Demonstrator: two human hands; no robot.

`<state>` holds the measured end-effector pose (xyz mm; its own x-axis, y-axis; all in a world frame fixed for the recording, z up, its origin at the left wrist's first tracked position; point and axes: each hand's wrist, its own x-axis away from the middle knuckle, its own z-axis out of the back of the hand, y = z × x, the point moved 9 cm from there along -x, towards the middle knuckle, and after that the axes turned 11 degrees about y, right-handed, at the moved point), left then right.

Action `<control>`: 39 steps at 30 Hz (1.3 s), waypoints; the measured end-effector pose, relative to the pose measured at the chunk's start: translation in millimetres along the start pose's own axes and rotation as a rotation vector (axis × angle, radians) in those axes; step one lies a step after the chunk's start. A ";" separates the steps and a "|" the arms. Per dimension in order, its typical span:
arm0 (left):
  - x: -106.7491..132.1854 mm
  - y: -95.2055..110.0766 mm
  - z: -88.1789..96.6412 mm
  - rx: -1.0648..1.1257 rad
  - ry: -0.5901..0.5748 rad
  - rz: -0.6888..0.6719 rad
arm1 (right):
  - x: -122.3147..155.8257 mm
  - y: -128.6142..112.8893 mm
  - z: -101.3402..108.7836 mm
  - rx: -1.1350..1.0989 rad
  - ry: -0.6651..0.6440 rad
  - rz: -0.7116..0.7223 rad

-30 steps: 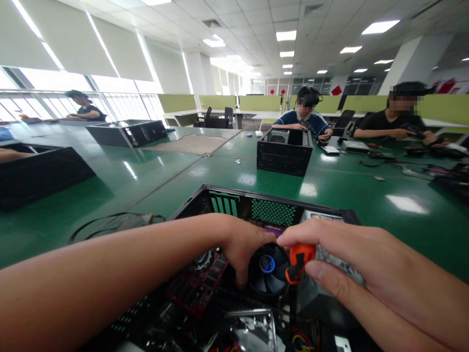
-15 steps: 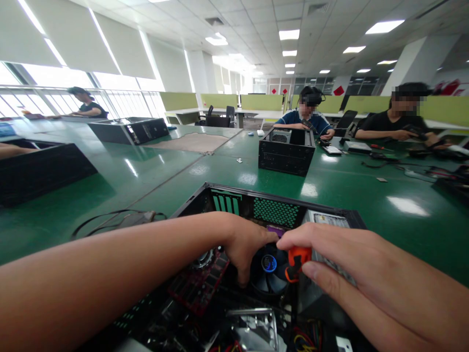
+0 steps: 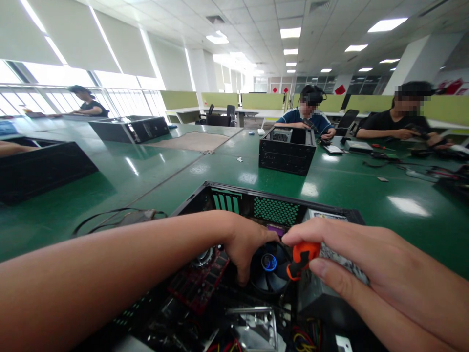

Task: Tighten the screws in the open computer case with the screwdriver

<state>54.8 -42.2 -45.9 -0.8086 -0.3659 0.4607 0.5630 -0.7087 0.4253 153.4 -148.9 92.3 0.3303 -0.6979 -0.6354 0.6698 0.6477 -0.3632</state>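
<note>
In front of me lies an open black computer case (image 3: 234,188). My left hand (image 3: 245,244) reaches into it, with thumb and fingers spread around the left side of a round black cooling fan (image 3: 269,281) that has a blue-lit hub. My right hand (image 3: 340,254) holds an orange and black screwdriver (image 3: 306,253) by the handle, between thumb and fingers. It is tilted above the fan's right edge; I cannot make out its tip. A red circuit board (image 3: 198,288) is left of the fan, partly under my left forearm. The metal power supply (image 3: 317,293) sits to the right.
A metal bracket (image 3: 256,322) and coloured wires (image 3: 306,337) lie at the case's near side. Beyond stands another black case (image 3: 286,154), with a person (image 3: 311,112) behind it. More cases (image 3: 44,166) stand at left; loose cables (image 3: 406,168) lie at right.
My right hand has shifted slightly right, and the screwdriver handle has moved right and tipped further over. My left hand stays at the fan.
</note>
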 end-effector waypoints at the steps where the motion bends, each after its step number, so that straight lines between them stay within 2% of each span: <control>1: -0.2 0.1 -0.3 -0.005 -0.007 0.000 | -0.9 -2.0 0.2 -0.009 -0.003 0.009; 6: -0.1 4.8 -1.3 -0.019 -0.035 -0.033 | -3.5 -1.6 -4.6 -0.025 -0.054 0.008; 11: 1.0 2.8 2.0 -0.043 0.029 -0.010 | -1.4 5.1 -11.1 -0.003 -0.142 0.037; 19: -1.6 -3.1 -1.2 -0.001 0.062 -0.006 | -0.1 0.2 -9.1 0.019 -0.109 0.094; 27: 0.0 -1.3 -2.6 0.022 0.045 -0.014 | -4.1 3.1 -8.3 0.009 -0.101 0.054; 31: 0.6 6.3 -7.2 0.143 0.025 -0.055 | -6.1 2.6 -9.4 0.024 -0.122 0.048; 34: 0.6 10.3 -6.1 0.142 0.040 -0.061 | -4.6 2.5 -8.0 0.025 -0.126 0.045; 36: 1.0 9.7 -3.6 0.084 0.051 -0.024 | -3.0 4.0 -3.4 0.029 -0.091 0.035; 39: 2.5 7.2 3.8 -0.047 0.086 0.063 | -1.1 9.4 11.1 0.073 0.050 0.014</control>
<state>57.5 -45.9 -38.7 -0.7847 -0.4597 0.4157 0.6062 -0.7093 0.3599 166.6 -145.5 97.2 0.3076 -0.6715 -0.6741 0.7126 0.6321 -0.3044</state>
